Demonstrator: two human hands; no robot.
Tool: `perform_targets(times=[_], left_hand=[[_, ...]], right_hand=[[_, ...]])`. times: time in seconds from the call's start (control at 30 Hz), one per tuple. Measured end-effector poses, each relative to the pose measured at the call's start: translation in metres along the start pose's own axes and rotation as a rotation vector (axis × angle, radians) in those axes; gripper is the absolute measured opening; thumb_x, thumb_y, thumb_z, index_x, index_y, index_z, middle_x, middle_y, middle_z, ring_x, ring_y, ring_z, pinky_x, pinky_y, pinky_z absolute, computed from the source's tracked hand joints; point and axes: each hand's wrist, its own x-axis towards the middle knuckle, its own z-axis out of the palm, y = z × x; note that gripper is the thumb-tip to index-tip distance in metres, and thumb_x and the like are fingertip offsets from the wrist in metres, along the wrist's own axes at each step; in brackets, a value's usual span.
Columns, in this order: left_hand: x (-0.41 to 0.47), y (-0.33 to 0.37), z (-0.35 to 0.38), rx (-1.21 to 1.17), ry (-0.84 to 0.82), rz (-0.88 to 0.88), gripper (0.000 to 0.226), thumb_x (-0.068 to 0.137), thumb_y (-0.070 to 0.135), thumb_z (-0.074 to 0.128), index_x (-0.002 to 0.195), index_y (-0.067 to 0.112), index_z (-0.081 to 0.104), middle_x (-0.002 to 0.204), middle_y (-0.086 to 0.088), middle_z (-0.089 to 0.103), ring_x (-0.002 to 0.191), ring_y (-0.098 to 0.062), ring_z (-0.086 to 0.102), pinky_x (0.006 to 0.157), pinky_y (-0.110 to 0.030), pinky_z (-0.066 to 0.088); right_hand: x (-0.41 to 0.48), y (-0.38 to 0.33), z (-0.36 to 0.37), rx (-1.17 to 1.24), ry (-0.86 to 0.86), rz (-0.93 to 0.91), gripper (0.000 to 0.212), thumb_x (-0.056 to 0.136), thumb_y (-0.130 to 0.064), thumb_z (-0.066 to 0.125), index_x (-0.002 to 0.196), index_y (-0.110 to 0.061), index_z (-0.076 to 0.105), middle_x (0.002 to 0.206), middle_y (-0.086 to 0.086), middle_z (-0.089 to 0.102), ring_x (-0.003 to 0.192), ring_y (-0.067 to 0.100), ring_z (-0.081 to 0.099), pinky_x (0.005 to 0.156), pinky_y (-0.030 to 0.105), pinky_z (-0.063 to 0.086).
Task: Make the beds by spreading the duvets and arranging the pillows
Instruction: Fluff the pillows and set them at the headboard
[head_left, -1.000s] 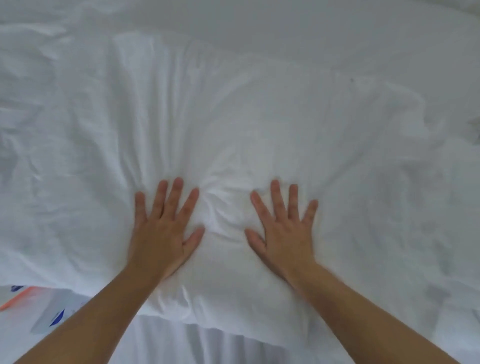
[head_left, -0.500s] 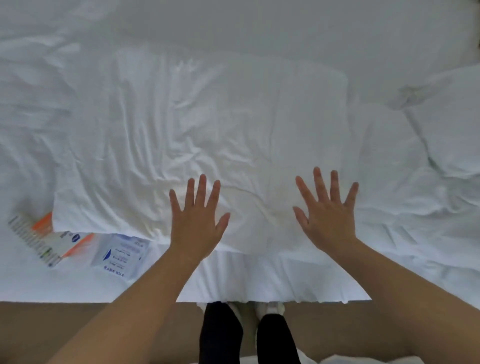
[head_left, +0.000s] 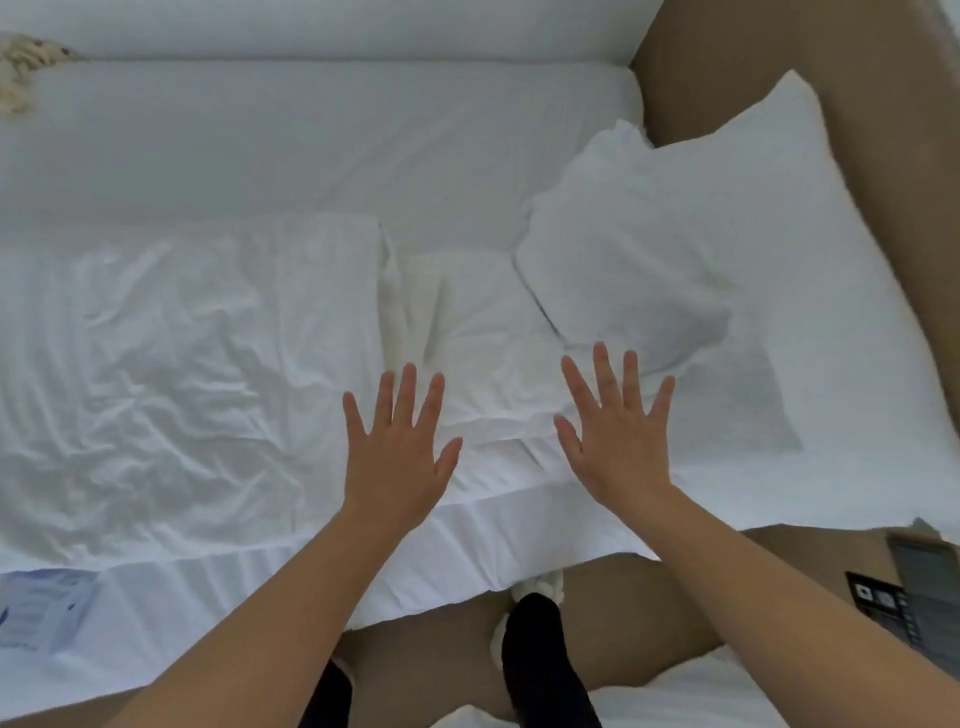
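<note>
One plump white pillow (head_left: 623, 270) lies beside a wrinkled duvet (head_left: 171, 364)

Single view: one wide-angle camera worn on the person's head.

Position: above the near side of the white-sheeted bed (head_left: 311, 156), with the person standing at that edge.

Orientation: forward and steeply downward, looking across the bed toward its far side.

Range: close. The bed fills most of the frame. Both bare forearms enter from the bottom edge, placing the left hand (head_left: 397, 457) and right hand (head_left: 618, 441) over the bed's near edge at frame centre.

The black-trousered leg (head_left: 540, 665) and tan floor (head_left: 649, 613) show directly below the bed's near edge.

At the bed's right end, where the plump white pillow (head_left: 675, 234) lies, edges appear slanted.
</note>
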Motion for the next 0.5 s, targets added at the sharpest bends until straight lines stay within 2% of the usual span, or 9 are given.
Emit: perform_targets(times=[0.07, 0.13, 0.2, 0.3, 0.4, 0.5], left_hand=[[0.017, 0.059, 0.0, -0.04, -0.037, -0.012, 0.072, 0.093, 0.06, 0.01, 0.155, 0.023, 0.011, 0.161, -0.01, 0.014, 0.148, -0.032, 0.015, 0.113, -0.062, 0.014], [0.041, 0.118, 0.002, -0.081, -0.083, -0.007, 0.076, 0.089, 0.063, 0.0, 0.155, 0.026, -0.003, 0.163, -0.007, -0.001, 0.149, -0.03, 0.002, 0.116, -0.06, 0.008], [0.069, 0.171, 0.005, -0.171, -0.137, 0.002, 0.073, 0.092, 0.064, 0.005, 0.153, 0.028, -0.012, 0.162, -0.003, -0.011, 0.149, -0.027, -0.007, 0.117, -0.056, 0.004], [0.11, 0.234, 0.012, -0.456, -0.219, 0.003, 0.072, 0.098, 0.054, 0.032, 0.154, 0.027, -0.004, 0.163, -0.001, -0.006, 0.15, -0.021, -0.003, 0.119, -0.049, 0.008], [0.138, 0.266, 0.03, -0.672, -0.272, -0.016, 0.071, 0.098, 0.048, 0.042, 0.155, 0.026, 0.006, 0.163, 0.0, 0.006, 0.149, -0.017, 0.009, 0.119, -0.042, 0.018], [0.142, 0.267, 0.05, -0.629, -0.304, -0.035, 0.07, 0.098, 0.046, 0.042, 0.154, 0.028, 0.005, 0.163, -0.002, 0.008, 0.148, -0.019, 0.013, 0.117, -0.043, 0.023]], right_hand=[[0.004, 0.065, 0.001, 0.004, -0.025, 0.071, 0.064, 0.098, -0.055, 0.02, 0.155, -0.03, 0.007, 0.163, 0.008, 0.005, 0.148, 0.038, 0.013, 0.112, 0.067, 0.005], [0.008, 0.123, 0.006, 0.017, -0.048, 0.126, 0.067, 0.098, -0.052, 0.026, 0.156, -0.028, 0.003, 0.163, 0.009, 0.005, 0.145, 0.036, 0.021, 0.112, 0.067, 0.005], [0.013, 0.166, 0.014, 0.052, -0.051, 0.144, 0.07, 0.098, -0.05, 0.03, 0.155, -0.026, -0.004, 0.163, 0.008, 0.004, 0.148, 0.031, 0.012, 0.114, 0.065, 0.007], [0.021, 0.203, 0.03, 0.16, -0.057, 0.187, 0.076, 0.098, -0.048, 0.038, 0.155, -0.024, -0.006, 0.163, 0.001, 0.0, 0.149, 0.035, -0.004, 0.115, 0.06, 0.015], [0.03, 0.22, 0.047, 0.315, -0.131, 0.253, 0.077, 0.095, -0.05, 0.047, 0.154, -0.027, 0.003, 0.163, 0.004, -0.007, 0.148, 0.038, 0.004, 0.114, 0.055, 0.025], [0.037, 0.214, 0.055, 0.313, -0.065, 0.23, 0.075, 0.094, -0.041, 0.048, 0.154, -0.024, 0.007, 0.162, 0.009, -0.013, 0.149, 0.036, -0.005, 0.117, 0.057, 0.013]])
